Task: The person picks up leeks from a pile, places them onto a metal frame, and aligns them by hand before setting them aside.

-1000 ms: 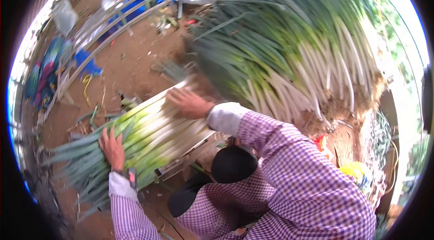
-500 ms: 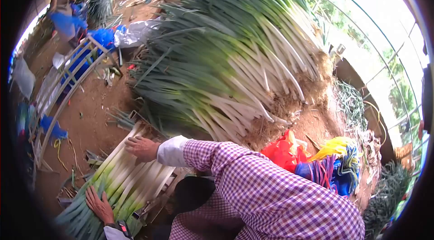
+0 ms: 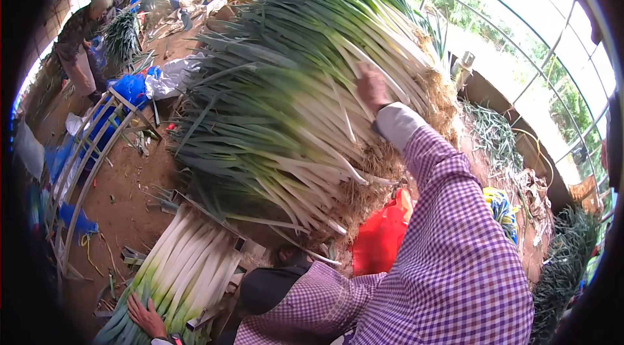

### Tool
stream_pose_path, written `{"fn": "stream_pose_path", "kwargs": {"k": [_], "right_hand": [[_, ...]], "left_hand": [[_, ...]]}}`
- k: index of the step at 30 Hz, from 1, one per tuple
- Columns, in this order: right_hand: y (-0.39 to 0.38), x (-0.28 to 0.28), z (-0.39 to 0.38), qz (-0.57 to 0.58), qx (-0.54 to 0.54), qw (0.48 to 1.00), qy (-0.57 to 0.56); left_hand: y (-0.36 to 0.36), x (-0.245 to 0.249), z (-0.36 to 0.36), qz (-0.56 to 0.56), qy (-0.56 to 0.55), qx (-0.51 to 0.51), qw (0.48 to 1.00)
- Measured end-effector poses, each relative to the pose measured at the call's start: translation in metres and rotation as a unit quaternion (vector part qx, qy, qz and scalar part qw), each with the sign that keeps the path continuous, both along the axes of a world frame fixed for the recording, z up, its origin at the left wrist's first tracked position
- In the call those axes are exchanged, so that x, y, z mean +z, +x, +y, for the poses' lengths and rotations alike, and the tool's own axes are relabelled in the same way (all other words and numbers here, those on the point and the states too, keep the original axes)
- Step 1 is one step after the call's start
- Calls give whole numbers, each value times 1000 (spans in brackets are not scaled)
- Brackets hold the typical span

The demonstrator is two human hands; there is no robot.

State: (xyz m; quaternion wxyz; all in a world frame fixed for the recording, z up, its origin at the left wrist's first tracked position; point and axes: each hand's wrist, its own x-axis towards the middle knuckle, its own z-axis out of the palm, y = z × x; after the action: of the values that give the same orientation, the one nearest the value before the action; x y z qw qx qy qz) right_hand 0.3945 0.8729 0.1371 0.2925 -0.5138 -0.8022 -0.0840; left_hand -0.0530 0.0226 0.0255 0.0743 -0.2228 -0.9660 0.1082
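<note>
left hand [image 3: 146,316] — atop leek bundle [image 3: 188,264] | right hand [image 3: 374,87] — over leek pile [image 3: 296,107]

The person wears a garment [image 3: 448,234] with small checks in purple and white. Its sleeve is long and loose, and it makes folds near the elbow. At the end of the right sleeve there is a plain cuff [image 3: 399,125] of pale grey-white colour. Near the left wrist a dark band [image 3: 176,339] is seen, with a small part of red. Lower down, one dark, rounded patch [image 3: 270,290], almost black, lies over the checked cloth. Both hands are bare, without gloves.
</note>
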Motion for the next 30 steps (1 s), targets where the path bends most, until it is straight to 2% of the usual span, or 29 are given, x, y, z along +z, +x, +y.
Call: {"fn": "stream_pose_path", "kwargs": {"k": [1,2,5,10,17,20,21,24,26,27,28,30], "right_hand": [[29,4,14,-4,-18,994,109],[47,22,10,-44,-78,996,12],[81,15,30,-74,-106,991,-26],[74,23,25,-134,-112,982,-67],[79,22,50,-122,-111,971,-173],[87,30,43,-113,-25,972,-204],[93,39,32,-131,51,967,-213],[88,76,-15,-19,99,914,-393],[79,92,-60,138,174,822,-524],[69,95,-88,194,202,799,-533],[63,91,-110,250,227,771,-541],[60,27,-99,316,394,660,-556]], "left_hand": [[1,0,1,-3,-3,5,1000],[2,0,2,-2,-3,11,1000],[3,0,4,1,-4,15,1000],[5,5,5,-14,-1,28,1000],[7,6,5,-1,8,31,999],[6,3,8,1,11,26,1000],[6,3,7,2,9,26,1000],[4,0,3,7,9,22,1000],[1,-3,1,11,16,16,1000],[1,-4,1,10,22,14,1000],[1,-4,-1,9,27,12,1000],[0,-3,-2,-2,24,18,1000]]}}
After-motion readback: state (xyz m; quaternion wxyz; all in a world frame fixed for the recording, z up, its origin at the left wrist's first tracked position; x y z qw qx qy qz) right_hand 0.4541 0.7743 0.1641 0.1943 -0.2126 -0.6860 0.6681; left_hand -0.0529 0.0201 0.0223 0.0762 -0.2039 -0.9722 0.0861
